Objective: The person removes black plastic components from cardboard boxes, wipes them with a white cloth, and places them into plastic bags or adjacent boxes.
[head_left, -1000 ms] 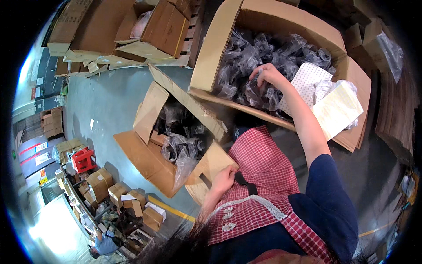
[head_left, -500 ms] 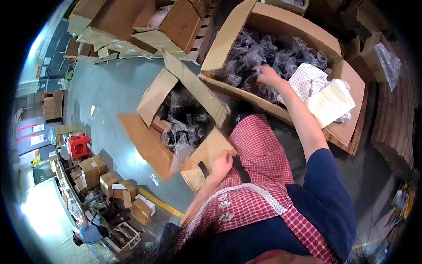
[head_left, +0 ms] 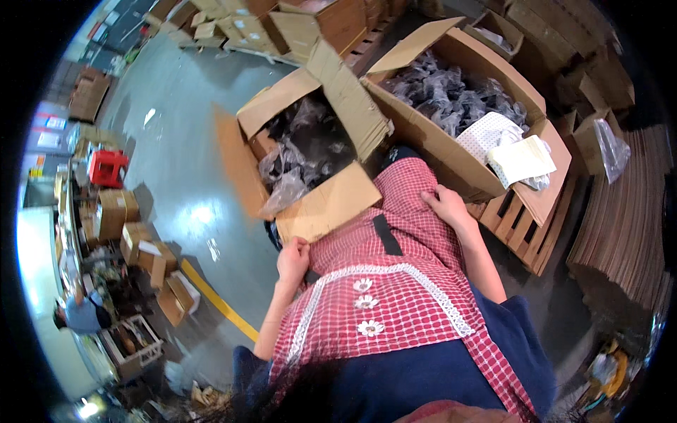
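Cardboard flap [head_left: 326, 213], plain tan, meets pinching left hand [head_left: 292, 261]; loose right hand [head_left: 450, 209] touches apron [head_left: 423, 282].

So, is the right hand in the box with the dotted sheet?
No: the right hand is at the checked apron, outside that box.

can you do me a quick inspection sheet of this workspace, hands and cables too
Surface: grey floor, shiny, with a yellow line
Things: smaller open carton and larger open carton, both holding plastic-bagged items
Clutter: dotted sheet and cream sheet on the larger open carton's contents
Hands: left hand at the smaller carton's flap; right hand on the checked apron
Cables: nothing seen
Surroundings: flat cardboard stack, red stool
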A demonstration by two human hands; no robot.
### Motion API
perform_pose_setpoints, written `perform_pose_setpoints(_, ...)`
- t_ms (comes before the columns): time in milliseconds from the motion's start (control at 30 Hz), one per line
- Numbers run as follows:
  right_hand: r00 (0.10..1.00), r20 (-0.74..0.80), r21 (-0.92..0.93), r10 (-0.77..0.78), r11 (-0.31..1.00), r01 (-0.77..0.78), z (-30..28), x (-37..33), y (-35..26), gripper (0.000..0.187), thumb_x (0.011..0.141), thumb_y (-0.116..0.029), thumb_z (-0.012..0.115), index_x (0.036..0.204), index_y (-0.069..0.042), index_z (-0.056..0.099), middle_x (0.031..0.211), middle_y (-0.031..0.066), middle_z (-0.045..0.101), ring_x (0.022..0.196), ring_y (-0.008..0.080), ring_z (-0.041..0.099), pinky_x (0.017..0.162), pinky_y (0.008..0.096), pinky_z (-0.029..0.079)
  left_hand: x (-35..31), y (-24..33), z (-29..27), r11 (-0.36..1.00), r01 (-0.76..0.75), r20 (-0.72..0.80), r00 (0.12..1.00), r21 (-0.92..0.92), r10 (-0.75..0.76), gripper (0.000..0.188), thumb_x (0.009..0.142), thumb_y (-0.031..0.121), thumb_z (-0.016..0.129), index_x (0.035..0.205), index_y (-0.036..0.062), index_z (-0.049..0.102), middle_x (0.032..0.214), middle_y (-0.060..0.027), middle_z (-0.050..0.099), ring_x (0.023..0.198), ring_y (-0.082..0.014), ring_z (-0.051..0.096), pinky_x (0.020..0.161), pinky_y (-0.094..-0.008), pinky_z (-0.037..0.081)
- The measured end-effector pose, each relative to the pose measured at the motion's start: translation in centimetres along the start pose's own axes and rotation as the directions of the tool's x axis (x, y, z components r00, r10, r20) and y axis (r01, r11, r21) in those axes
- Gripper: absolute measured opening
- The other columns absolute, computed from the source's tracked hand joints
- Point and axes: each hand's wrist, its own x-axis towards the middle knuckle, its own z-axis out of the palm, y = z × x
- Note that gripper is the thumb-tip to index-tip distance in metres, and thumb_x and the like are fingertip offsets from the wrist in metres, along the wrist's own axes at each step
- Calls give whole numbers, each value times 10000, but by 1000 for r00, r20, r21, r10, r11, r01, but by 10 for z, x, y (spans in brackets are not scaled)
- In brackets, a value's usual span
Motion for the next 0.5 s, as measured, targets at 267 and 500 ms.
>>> perform_pose_setpoints(267,892,398,604,-212,793,-81,-31,-38,-34,243,880,-170,674,978,53,690,948,-7,665,866,97,583,808,289,463,-7,-20,-17,910,296,113,934,289,-339,685,847,675,529,907,18,715,925,-230,700,887,-415,670,758,-504,513)
perform_pose_setpoints(500,865,367,711,-342,703,-24,-31,-120,-42,149,860,-143,709,848,-6,651,835,-61,606,748,43,494,691,248,415,-11,-85,12,730,346,331,928,-589,-173,267,863,240,647,761,-6,661,652,-38,588,580,-146,539,550,-316,406)
